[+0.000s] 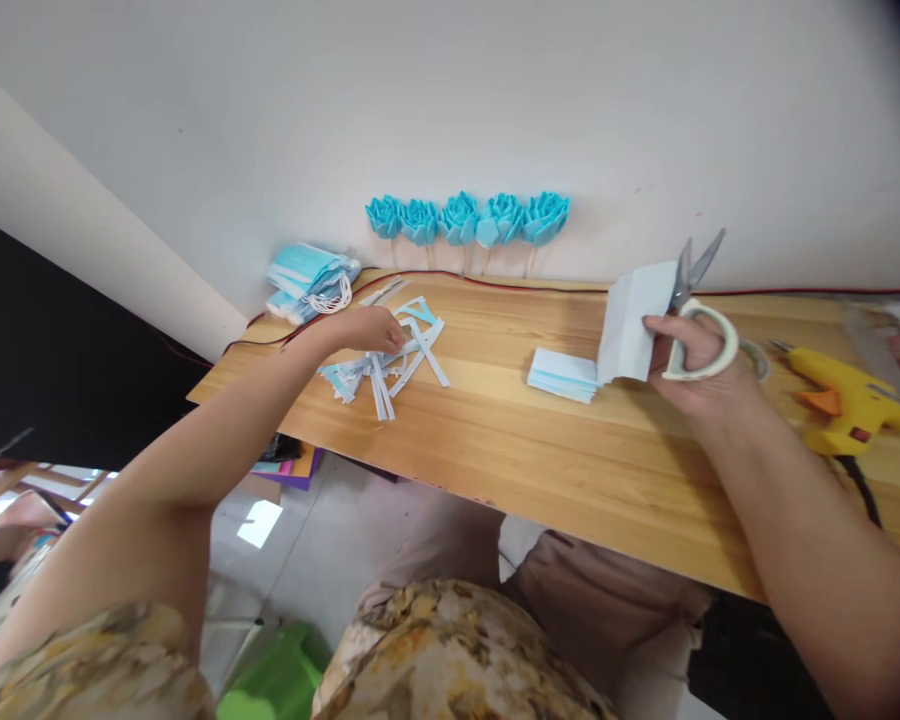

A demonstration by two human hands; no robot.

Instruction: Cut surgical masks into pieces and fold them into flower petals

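My right hand holds scissors with cream handles, their blades apart and pointing up. A pale folded sheet of mask fabric is pinched in the same hand. Below and left of that sheet, a neat stack of white and light-blue pieces lies on the table. Across the table my left hand hovers at a heap of cut strips, white and pale blue. Its fingers are curled together, and whatever is between them is hidden.
Several blue fabric flowers on sticks lean at the wall. Bundled face masks lie at the table's left end. A yellow glue gun rests at the right. A thin cable runs along the wooden table's back edge.
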